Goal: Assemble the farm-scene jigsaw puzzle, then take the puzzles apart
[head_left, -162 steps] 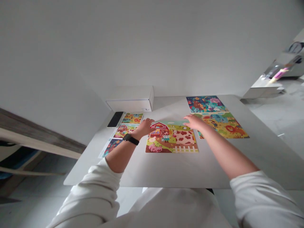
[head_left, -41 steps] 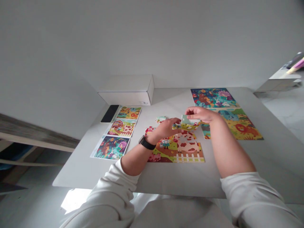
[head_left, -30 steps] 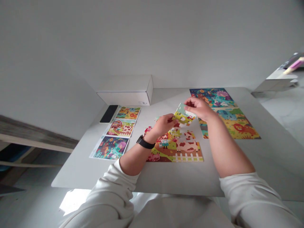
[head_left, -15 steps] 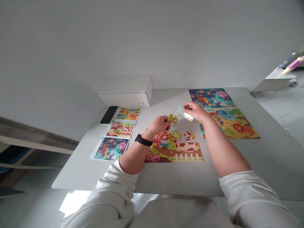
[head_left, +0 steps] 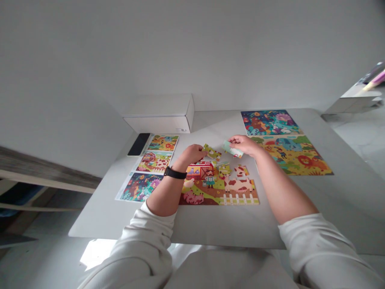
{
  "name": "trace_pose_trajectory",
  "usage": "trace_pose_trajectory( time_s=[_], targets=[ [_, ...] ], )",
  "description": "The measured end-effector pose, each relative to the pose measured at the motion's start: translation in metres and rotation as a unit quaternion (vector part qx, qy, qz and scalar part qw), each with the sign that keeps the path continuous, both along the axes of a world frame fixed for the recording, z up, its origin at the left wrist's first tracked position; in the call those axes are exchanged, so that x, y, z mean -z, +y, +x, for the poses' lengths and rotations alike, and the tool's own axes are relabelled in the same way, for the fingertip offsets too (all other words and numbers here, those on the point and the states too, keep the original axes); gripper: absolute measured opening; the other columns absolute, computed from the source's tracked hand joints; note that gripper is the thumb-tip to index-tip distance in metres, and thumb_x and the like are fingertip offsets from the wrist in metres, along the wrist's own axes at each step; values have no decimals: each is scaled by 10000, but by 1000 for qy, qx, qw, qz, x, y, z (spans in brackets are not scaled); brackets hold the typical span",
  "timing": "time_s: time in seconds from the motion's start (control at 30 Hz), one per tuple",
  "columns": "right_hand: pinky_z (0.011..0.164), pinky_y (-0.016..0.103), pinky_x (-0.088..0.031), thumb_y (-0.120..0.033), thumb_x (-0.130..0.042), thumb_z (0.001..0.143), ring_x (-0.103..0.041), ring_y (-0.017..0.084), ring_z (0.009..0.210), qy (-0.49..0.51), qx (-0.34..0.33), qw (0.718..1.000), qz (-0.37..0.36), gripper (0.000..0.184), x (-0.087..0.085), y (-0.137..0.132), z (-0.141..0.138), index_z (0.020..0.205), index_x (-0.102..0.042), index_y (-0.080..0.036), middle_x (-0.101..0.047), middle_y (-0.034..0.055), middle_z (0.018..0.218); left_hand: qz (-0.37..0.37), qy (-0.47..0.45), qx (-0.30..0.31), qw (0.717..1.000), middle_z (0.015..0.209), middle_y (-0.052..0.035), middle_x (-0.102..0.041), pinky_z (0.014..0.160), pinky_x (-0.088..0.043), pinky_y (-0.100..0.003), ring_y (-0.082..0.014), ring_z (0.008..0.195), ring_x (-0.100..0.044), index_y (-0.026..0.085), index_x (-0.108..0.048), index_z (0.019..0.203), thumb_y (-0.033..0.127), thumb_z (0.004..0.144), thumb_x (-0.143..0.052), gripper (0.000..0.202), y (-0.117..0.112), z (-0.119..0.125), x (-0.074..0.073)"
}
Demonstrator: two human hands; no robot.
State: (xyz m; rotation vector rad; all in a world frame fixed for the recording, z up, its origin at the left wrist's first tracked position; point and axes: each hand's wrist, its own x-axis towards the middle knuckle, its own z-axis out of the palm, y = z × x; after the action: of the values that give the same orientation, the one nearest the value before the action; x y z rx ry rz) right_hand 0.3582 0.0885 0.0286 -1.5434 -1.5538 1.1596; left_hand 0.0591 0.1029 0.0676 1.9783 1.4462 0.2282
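Note:
A partly assembled farm jigsaw puzzle (head_left: 210, 193) lies on the table in front of me, with a barn, a farmer, a pig and a cow on it. Above its top edge, my left hand (head_left: 192, 155) is closed on a yellow-green puzzle piece (head_left: 213, 152). To the right, my right hand (head_left: 243, 144) pinches a pale green and white puzzle piece (head_left: 233, 149) with a bit of red on it. A brown-spotted piece (head_left: 241, 170) lies just above the cow, and a green piece (head_left: 224, 169) sits beside it. My fingertips are partly hidden.
Two finished puzzles, a dark one (head_left: 270, 122) and a yellow animal one (head_left: 291, 154), lie at the right. At the left are a picture sheet (head_left: 155, 162) and a black phone (head_left: 138, 144). Behind stands a white box (head_left: 159, 114) on the white table (head_left: 228, 228).
My left hand has moved left with its yellow-green piece, uncovering more of the barn. My right hand has lowered slightly, still holding the pale piece.

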Motion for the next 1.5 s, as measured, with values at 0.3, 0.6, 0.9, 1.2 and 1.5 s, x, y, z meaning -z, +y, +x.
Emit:
trace_pose_trajectory(
  time_s=[0.3,0.6,0.9,1.2,1.5],
  targets=[
    [755,266,-558,-267,-882,803,-689,165,819,87,-8,996,-21,311,-6,-6,-6,1093,-804,-189,-776,44,915,-108,-113,-4,988,490,51,-479,478,-254,-276,-91,427,-379,198,-599,638,386,903,-688,337,-2,6,3],
    [892,300,-581,-283,-924,751,-728,196,936,137,-119,977,-115,452,-9,-12,-11,1190,-825,-252,-816,37,1004,-131,-267,109,949,654,27,-563,457,-232,-234,-62,485,-395,176,-660,813,537,891,-741,378,-5,6,1],
    [851,288,-541,-323,-943,728,-681,159,878,189,-178,959,-112,500,-13,-17,-13,1193,-782,-228,-756,-2,929,-235,-350,128,898,660,29,-537,443,-255,-214,-52,478,-380,171,-641,850,647,834,-812,506,-7,1,-2],
    [1049,366,-533,-363,-944,736,-710,213,1067,114,-175,971,-120,399,-11,-11,0,1082,-816,-209,-804,74,1167,-159,-318,87,931,689,13,-584,475,-297,-237,-65,483,-411,179,-628,795,563,890,-747,413,-5,1,-5],
    [887,325,-566,-280,-874,812,-721,216,913,-57,-65,992,-90,470,-3,-6,-1,1268,-790,-202,-814,89,1073,22,19,22,999,501,12,-529,571,-278,-302,-144,536,-466,205,-613,629,439,917,-671,375,-2,9,9]
  ],
)
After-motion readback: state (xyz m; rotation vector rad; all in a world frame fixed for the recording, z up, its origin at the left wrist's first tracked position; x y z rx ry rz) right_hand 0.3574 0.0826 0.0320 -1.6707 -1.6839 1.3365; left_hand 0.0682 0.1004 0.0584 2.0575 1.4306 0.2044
